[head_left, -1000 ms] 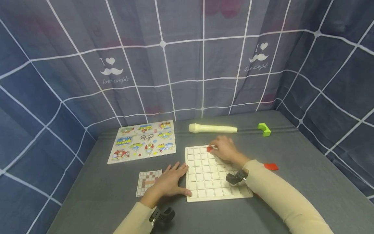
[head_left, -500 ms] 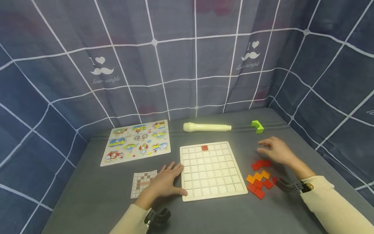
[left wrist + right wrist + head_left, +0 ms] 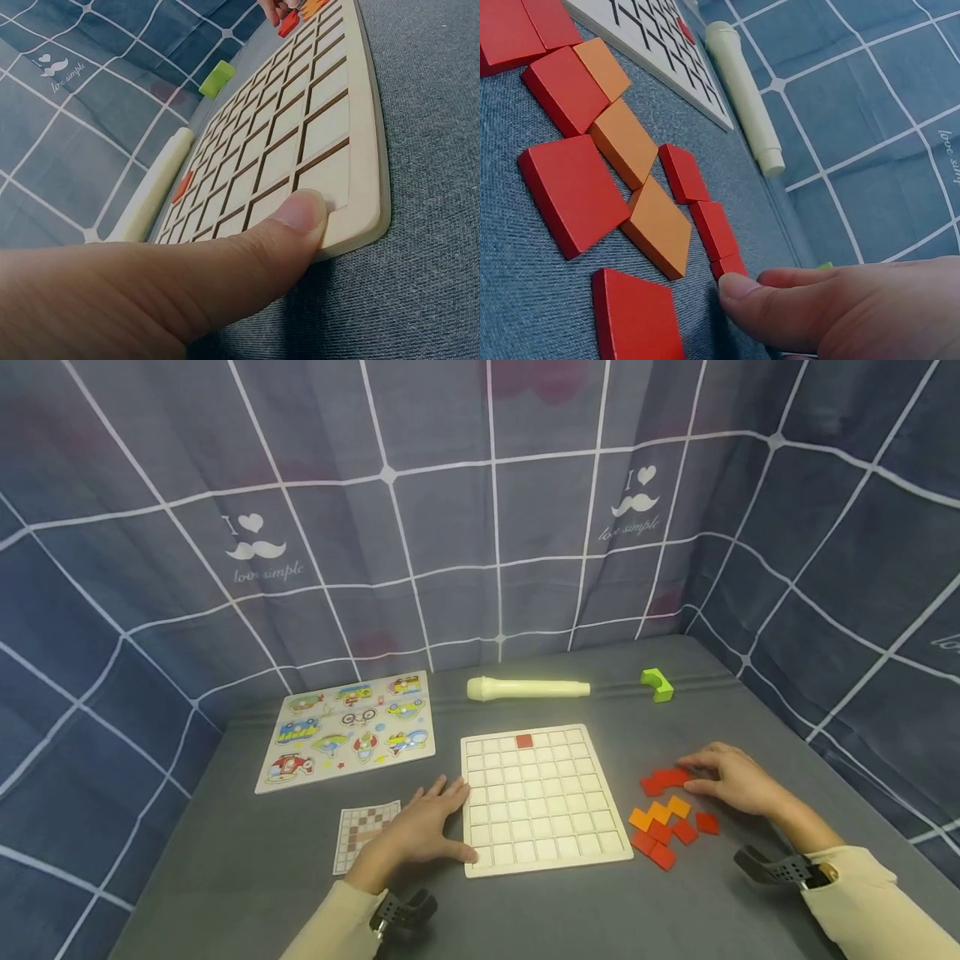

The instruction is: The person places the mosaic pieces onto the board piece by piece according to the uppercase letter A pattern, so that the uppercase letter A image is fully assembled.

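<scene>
A pale wooden grid board (image 3: 543, 802) lies flat, with one red square tile (image 3: 524, 741) set in its far row. My left hand (image 3: 420, 827) rests spread along the board's left edge, its thumb (image 3: 300, 214) pressing on the near corner. To the right of the board, my right hand (image 3: 738, 781) pinches the end red tile (image 3: 729, 266) of a short row between thumb and index finger. Orange tiles (image 3: 656, 225) and more red tiles (image 3: 574, 191) lie loose beside that row. A small printed pattern card (image 3: 352, 839) lies left of the board, partly covered by my left hand.
A picture puzzle board (image 3: 348, 731) with vehicle pieces lies at the back left. Behind the grid board are a cream microphone-shaped object (image 3: 528, 689) and a green arch block (image 3: 657, 685). A checked curtain (image 3: 450, 527) encloses the back and sides.
My right hand has left the red tile in the board's far row, moved right, and come down onto a red tile in the loose group. The left hand stays at the board.
</scene>
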A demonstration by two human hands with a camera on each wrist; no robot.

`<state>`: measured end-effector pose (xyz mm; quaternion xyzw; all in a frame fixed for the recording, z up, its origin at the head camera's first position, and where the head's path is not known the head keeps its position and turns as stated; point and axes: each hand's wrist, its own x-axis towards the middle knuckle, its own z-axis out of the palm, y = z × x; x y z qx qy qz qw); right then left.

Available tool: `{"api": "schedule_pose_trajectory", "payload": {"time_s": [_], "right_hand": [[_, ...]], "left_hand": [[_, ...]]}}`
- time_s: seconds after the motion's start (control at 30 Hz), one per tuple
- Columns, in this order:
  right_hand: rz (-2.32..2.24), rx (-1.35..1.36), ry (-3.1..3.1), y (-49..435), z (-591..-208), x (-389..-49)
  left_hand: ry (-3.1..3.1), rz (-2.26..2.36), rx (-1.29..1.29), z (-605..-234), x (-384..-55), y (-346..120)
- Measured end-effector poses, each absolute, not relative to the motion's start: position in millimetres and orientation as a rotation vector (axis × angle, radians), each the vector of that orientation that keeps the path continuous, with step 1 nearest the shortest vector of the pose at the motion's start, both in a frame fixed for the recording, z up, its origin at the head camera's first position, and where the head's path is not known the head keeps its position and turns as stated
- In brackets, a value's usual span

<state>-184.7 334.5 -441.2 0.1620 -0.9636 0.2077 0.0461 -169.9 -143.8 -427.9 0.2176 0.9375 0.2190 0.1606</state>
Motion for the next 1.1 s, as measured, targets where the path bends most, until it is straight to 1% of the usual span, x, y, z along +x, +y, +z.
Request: {"api": "schedule_pose_trajectory", "payload": {"time_s": [0.2,0.53,0.7,1.1], "right_hand": [[0.628,0.506,-2.942,333.5,-444.2,-183.8],[0.619,0.470,-2.885,338.9,-451.2,-178.3],[0.620,0.463,-2.887,339.9,-451.6,-178.4],[0.623,0.421,-2.942,341.2,-448.9,-176.4]], "left_hand": [[2.669,0.649,0.594,-427.6,-168.3,-142.9],[2.706,0.538,0.650,-429.6,-169.4,-144.8],[2.689,0.502,0.622,-426.9,-168.1,-145.6],[2.671,0.499,0.644,-424.9,-167.7,-146.7]]}}
